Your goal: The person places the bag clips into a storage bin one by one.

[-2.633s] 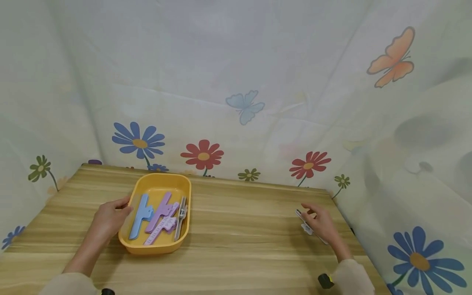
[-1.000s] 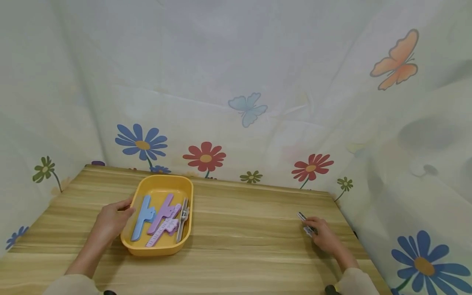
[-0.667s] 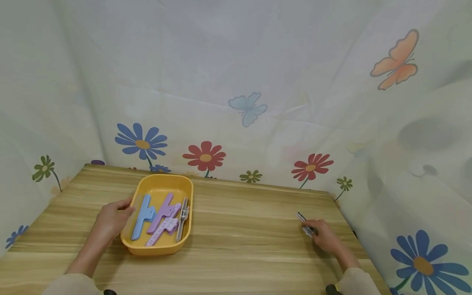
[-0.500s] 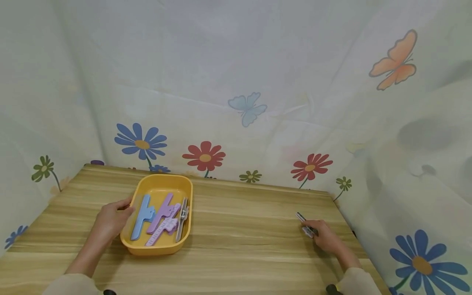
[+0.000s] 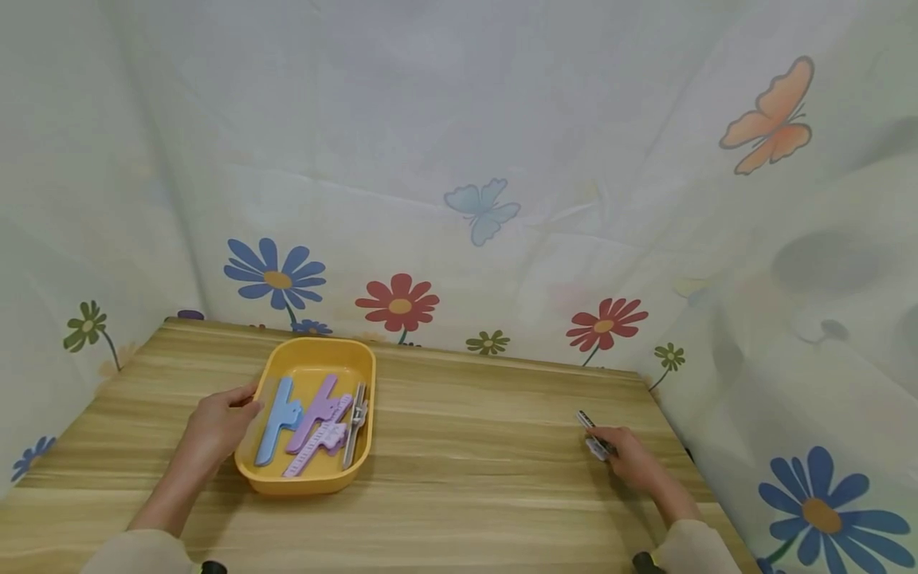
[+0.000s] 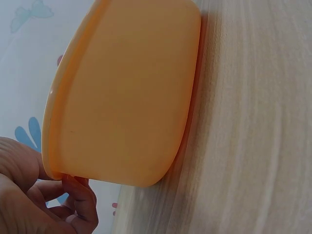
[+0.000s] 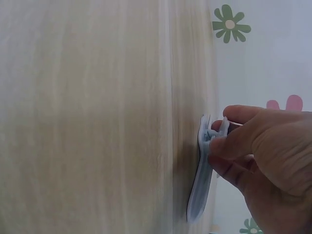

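At the left of the head view, my left hand (image 5: 215,426) pinches the left rim of a yellow plastic basin (image 5: 308,485). The left wrist view shows its thumb and fingers at the rim of the basin (image 6: 122,97). Inside lie a blue bag clip (image 5: 276,426), a purple bag clip (image 5: 310,418), a pale purple patterned bag clip (image 5: 308,454) and a silvery bag clip (image 5: 351,438) on its side. Over at the right, my right hand (image 5: 631,458) pinches a whitish bag clip (image 7: 199,190) with dark marks by its handle; the fingers partly cover it.
The wood-grain tabletop (image 5: 473,454) stretches between the basin and the right hand. A pale curtain (image 5: 402,119) printed with flowers and butterflies rises behind the table's back edge and along both sides.
My right hand has drawn slightly toward me and now grips the whitish clip, which has shifted a little under it. The left hand keeps its hold on the basin; the basin's contents look unchanged.
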### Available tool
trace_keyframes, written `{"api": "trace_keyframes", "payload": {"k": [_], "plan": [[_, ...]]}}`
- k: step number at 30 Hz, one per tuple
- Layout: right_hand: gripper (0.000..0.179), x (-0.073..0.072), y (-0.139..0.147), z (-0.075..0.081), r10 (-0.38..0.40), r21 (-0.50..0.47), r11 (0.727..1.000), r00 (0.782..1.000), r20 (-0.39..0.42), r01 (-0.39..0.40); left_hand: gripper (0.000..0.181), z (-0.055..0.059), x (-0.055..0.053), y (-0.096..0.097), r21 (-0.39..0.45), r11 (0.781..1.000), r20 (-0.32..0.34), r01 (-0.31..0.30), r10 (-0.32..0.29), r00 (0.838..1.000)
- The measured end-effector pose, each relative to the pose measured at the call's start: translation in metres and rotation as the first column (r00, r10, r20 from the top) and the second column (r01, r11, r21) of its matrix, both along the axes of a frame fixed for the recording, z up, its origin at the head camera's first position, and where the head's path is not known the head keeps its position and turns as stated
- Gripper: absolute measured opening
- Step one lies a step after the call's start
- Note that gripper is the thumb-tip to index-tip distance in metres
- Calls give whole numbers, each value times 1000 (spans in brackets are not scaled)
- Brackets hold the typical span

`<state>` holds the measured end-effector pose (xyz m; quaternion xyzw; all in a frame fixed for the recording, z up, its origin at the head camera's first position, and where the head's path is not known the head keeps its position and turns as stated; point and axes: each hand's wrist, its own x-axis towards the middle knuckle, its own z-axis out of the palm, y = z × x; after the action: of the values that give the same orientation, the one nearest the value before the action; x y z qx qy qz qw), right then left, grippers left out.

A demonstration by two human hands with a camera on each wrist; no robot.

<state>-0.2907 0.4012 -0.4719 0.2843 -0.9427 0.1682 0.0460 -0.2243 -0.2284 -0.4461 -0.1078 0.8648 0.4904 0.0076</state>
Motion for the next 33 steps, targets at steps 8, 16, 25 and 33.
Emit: {"api": "trace_keyframes", "payload": {"k": [8,16,25,33], "plan": [[41,1,-5,2,-58,22,998,998,9,57,57,0,-1,0,4,1000,6,2,-2,1000],[39,1,-4,4,-143,-62,987,984,104,150,58,2,0,2,9,1000,13,-6,6,1000],[42,4,-2,5,-153,-219,961,984,94,170,58,1,0,2,9,1000,6,-9,9,1000],[42,6,-3,7,-155,-328,926,981,117,186,58,0,0,2,15,1000,10,-11,11,1000]]}}
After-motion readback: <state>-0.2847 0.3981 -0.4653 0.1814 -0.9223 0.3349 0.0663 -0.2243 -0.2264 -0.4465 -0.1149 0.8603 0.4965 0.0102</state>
